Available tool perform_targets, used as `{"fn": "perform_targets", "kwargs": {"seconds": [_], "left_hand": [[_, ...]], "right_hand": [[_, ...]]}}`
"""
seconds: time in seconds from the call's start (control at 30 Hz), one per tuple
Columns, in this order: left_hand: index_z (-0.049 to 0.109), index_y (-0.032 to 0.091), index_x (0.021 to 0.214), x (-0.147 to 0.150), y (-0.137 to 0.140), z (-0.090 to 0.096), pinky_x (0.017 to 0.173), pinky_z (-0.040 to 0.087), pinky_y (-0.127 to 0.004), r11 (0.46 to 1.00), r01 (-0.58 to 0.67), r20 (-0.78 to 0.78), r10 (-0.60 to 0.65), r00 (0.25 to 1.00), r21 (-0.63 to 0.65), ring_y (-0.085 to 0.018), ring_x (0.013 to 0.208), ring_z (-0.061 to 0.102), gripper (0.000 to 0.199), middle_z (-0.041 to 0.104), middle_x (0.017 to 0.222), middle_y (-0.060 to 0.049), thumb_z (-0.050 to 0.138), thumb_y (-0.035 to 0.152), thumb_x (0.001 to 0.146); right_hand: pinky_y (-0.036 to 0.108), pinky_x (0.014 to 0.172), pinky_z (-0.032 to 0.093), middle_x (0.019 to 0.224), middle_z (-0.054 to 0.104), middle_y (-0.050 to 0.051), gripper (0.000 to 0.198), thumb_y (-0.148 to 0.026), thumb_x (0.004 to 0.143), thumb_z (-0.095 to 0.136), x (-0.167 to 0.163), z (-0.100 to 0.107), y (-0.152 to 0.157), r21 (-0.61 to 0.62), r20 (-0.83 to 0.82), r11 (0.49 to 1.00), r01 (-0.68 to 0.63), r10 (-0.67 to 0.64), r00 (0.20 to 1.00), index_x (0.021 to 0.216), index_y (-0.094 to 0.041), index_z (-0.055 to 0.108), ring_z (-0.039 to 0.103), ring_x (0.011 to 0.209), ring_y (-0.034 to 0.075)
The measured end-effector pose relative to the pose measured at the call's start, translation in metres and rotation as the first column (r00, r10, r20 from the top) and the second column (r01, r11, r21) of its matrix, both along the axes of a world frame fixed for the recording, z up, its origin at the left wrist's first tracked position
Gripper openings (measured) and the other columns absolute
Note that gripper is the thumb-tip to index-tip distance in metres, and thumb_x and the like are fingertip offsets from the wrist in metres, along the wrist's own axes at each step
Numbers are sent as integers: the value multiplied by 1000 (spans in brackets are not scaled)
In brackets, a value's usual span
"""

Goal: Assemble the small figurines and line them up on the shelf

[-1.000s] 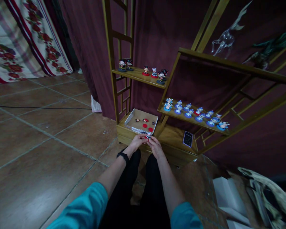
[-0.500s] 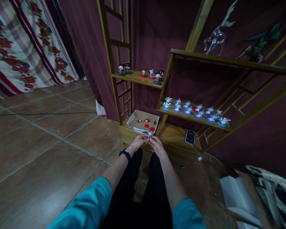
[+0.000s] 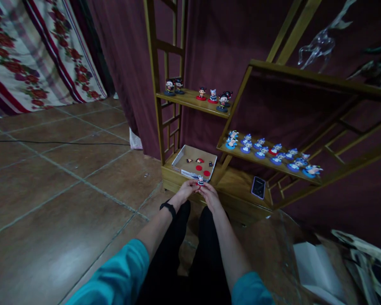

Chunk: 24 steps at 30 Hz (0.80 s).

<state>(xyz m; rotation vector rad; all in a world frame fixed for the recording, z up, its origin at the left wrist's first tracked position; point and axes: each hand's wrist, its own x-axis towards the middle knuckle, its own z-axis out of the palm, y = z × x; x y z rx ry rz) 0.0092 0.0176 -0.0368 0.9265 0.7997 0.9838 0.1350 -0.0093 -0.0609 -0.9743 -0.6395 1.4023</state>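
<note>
- The held figurine [image 3: 200, 179] is at the near side of the shallow box [image 3: 187, 167], on the person's side of its front wall; whether any part overhangs the rim, I cannot tell.
- The left hand [image 3: 186, 189] has its fingers closed narrowly on the left side of the figurine's red base.
- The right hand [image 3: 211, 195] meets the base from the opposite side, its fingertips drawn together on it; the exact placing of each finger is too small to make out.
- Gripping low with 2 hands probably steadies the piece and leaves its head and body uncovered. Holding it so near the box seems a way to keep it over a short drop and close to the loose parts.
- Inside the box, 2 red discs [image 3: 206, 173] lie flat and 3 small dark-haired pieces [image 3: 189, 161] lie apart from them; the low walls likely keep them from rolling off.
- The held figurine stands about upright, head up and base down, its long axis close to vertical. Which way its face turns, I cannot tell.
- Above and behind the box, the upper shelf [image 3: 190, 98] bears 6 upright figurines.
- Right of the box, a phone [image 3: 258, 187] lies flat.
</note>
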Motion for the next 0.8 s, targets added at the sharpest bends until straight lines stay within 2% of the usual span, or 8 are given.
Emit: {"fn": "perform_targets", "kwargs": {"seconds": [0.23,0.5,0.8], "left_hand": [[63,11,78,6,4,-7,64,43,-25,996,-77,1,77,997,-35,-11,61,56,31,64,67,-3,74,14,49],[63,11,76,12,8,-10,62,44,-25,996,-63,32,65,997,-65,-12,59,57,35,64,64,-3,77,14,44],[65,9,80,13,11,-14,60,45,-23,988,-53,136,72,988,-144,-10,57,58,30,64,65,-5,74,11,52]], "right_hand": [[35,82,47,86,68,2,38,-23,55,71,2,0,-1,-25,17,999,23,-23,1000,92,-21,62,62,82,16],[36,81,47,91,68,3,37,-26,56,71,7,7,-4,-36,41,999,17,-16,999,91,-21,62,62,86,17],[34,80,47,88,68,2,37,-24,56,72,8,9,-1,-5,66,1000,2,-2,998,90,-20,61,63,81,16]]}}
